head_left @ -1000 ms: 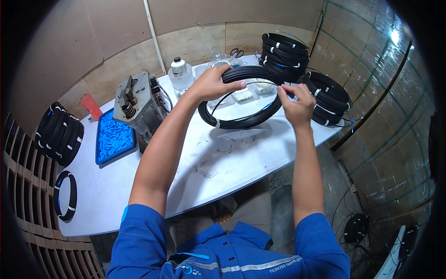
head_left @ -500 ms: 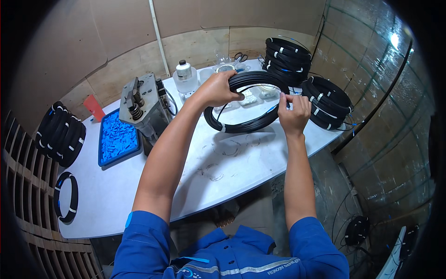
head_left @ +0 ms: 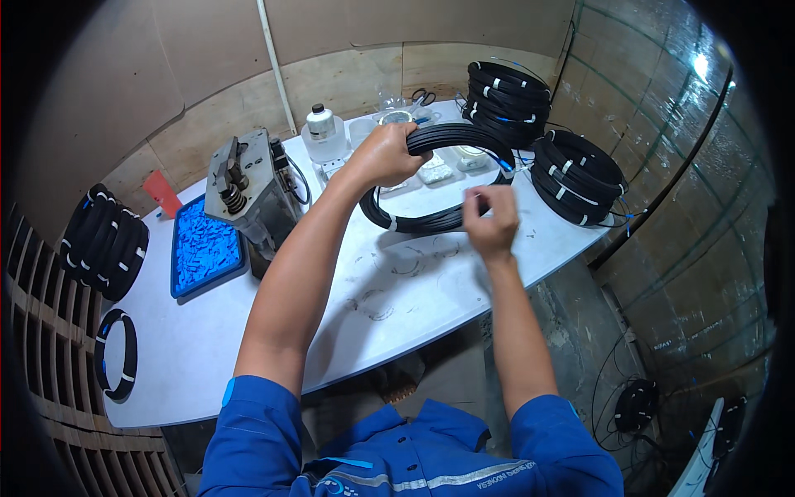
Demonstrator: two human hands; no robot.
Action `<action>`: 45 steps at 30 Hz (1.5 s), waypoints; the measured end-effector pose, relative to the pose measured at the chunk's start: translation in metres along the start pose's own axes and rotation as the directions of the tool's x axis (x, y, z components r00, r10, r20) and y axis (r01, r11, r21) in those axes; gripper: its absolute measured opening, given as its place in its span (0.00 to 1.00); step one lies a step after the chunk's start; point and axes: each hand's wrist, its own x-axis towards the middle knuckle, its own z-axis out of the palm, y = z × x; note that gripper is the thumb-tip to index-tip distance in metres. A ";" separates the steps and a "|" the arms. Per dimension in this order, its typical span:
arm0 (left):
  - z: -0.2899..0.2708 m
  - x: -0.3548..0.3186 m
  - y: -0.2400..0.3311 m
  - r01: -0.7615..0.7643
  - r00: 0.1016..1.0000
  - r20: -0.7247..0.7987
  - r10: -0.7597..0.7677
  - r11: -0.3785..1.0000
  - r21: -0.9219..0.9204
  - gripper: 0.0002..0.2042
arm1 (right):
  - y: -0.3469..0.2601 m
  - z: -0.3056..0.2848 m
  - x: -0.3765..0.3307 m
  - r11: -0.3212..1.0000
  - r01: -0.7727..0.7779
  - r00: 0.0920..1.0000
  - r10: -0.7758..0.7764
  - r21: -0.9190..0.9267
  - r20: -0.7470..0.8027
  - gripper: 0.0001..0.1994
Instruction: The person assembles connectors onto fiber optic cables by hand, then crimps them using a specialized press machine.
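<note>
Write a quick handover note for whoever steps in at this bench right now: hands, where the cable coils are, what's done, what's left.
Left hand grips the top of a black cable coil held on edge over the white table.
Right hand is at the coil's lower right edge, fingers pinched; what they pinch is too small to tell.
Done: tied coils in stacks at the far right, a stack on the left, and one single coil near the left edge.
Left: the held coil shows one white tie; it probably needs more before stacking.
</note>
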 end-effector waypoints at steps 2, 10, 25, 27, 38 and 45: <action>-0.003 -0.003 -0.002 0.041 0.999 -0.002 -0.041 0.999 0.007 0.13 | -0.029 0.017 -0.016 0.970 -0.131 0.959 0.071 0.206 0.274 0.09; -0.003 -0.004 -0.003 0.076 0.997 -0.001 -0.076 0.997 -0.008 0.12 | -0.042 0.112 -0.037 0.767 -0.539 0.658 0.127 0.347 0.742 0.22; -0.011 -0.015 -0.031 0.186 0.980 -0.058 -0.190 0.980 -0.066 0.14 | -0.037 0.083 -0.062 0.855 -0.452 0.888 0.405 0.254 0.219 0.11; -0.011 -0.017 -0.036 0.180 0.981 -0.056 -0.186 0.979 -0.093 0.14 | -0.025 0.066 -0.058 0.860 -0.450 0.882 0.470 0.239 -0.033 0.11; -0.008 -0.024 -0.027 0.126 0.989 -0.066 -0.131 0.989 -0.075 0.13 | 0.000 -0.026 0.099 0.980 -0.081 0.922 0.004 0.183 0.386 0.23; -0.006 -0.030 -0.026 0.118 0.988 -0.090 -0.124 0.991 -0.070 0.13 | 0.000 -0.020 0.063 0.996 0.082 0.997 -0.082 -0.027 0.010 0.30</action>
